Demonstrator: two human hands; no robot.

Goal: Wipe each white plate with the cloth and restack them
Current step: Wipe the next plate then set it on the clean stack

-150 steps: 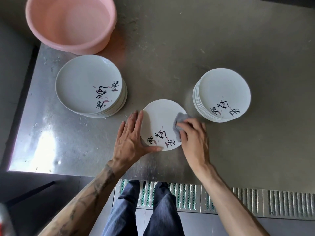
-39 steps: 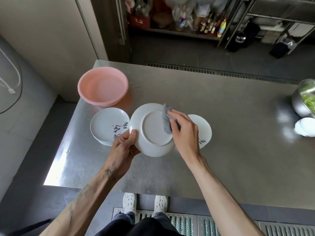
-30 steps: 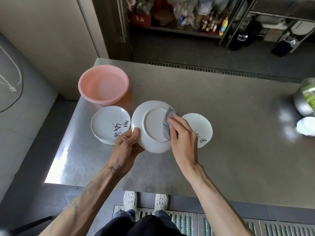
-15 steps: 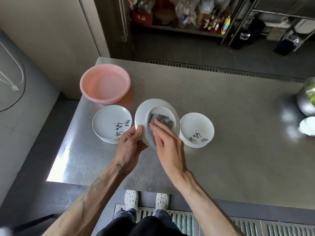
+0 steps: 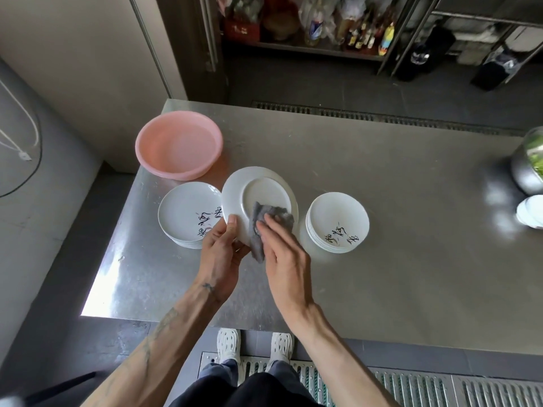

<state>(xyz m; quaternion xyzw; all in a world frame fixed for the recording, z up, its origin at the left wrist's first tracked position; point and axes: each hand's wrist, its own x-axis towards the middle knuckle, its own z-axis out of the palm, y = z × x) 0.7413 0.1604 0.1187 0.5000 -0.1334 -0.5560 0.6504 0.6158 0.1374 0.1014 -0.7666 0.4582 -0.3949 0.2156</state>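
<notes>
Currently: plate [image 5: 264, 195] underside-up, L hand [image 5: 219, 254] pinching rim to steady; R hand [image 5: 285, 259] flat-fingered, pressing cloth [image 5: 255, 239] onto base.

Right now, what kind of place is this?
Probably a restaurant kitchen: there is a long stainless-steel worktable, a stack of identical white round plates, and a metal shelf crowded with bottles.

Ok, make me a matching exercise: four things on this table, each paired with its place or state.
1 pink basin
2 grey cloth
3 held plate
4 right stack

A underside showing, in the left hand
B pressed under the right hand
C printed face up on the table
D beyond the left stack

Pairs: 1-D, 2-B, 3-A, 4-C
</notes>
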